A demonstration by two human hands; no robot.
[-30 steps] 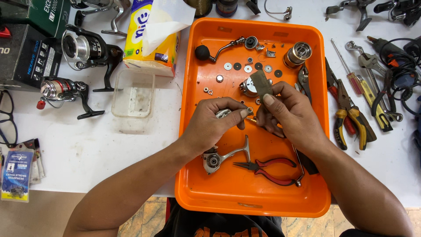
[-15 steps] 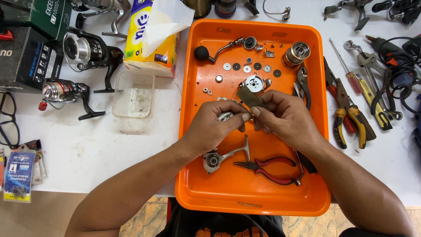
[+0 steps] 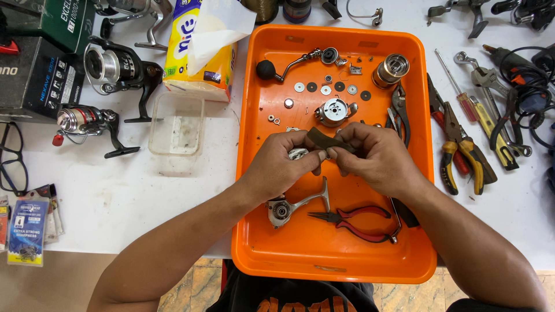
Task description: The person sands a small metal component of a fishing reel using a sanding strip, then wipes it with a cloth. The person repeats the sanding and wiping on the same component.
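Note:
Over the orange tray (image 3: 272, 242), both my hands meet at its middle. My left hand (image 3: 280, 164) grips a small silver reel part (image 3: 298, 153) between fingers and thumb. My right hand (image 3: 373, 156) pinches a dark olive strip (image 3: 324, 140) that lies across the part, its end sticking out to the upper left. A silver round reel housing (image 3: 335, 111) sits just beyond my fingers. A silver reel frame (image 3: 289, 207) and red-handled needle-nose pliers (image 3: 358, 222) lie in the tray below my hands.
A crank handle with black knob (image 3: 289, 63), several washers (image 3: 324, 88) and a spool (image 3: 390, 70) lie at the tray's far end. Pliers, screwdriver and wrenches (image 3: 468, 138) sit right of it. Left: two reels (image 3: 115, 69), a clear box (image 3: 176, 124), tissue pack (image 3: 199, 52), glasses (image 3: 11, 159).
The dark strip, held up and tilted over the round housing a second ago, has come down toward me and now lies flatter between both hands. The housing is uncovered.

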